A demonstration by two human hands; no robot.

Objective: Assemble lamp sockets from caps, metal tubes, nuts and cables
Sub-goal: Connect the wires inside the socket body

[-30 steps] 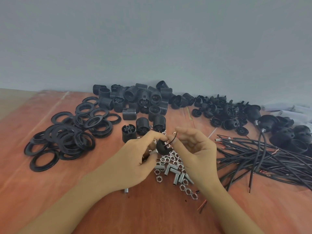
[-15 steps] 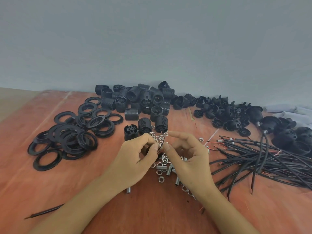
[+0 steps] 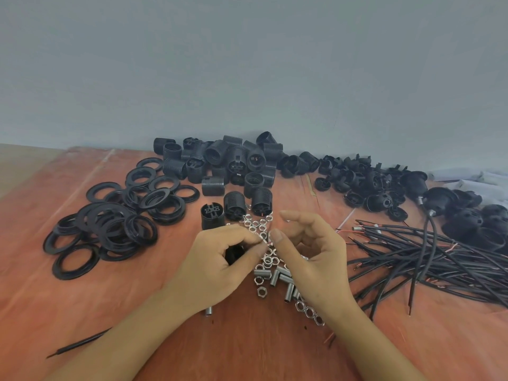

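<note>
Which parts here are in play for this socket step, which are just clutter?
In play: black cap in left hand, nuts, metal tubes, cables, cap pile.
Lying about: rings, threaded socket bodies, white rolls.

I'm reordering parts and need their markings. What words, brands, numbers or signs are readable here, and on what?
None readable. The threaded socket bodies, rings, caps, cables, nuts and metal tubes show no legible print; any moulded marks are too small to tell. The wall carries no sign.
</note>
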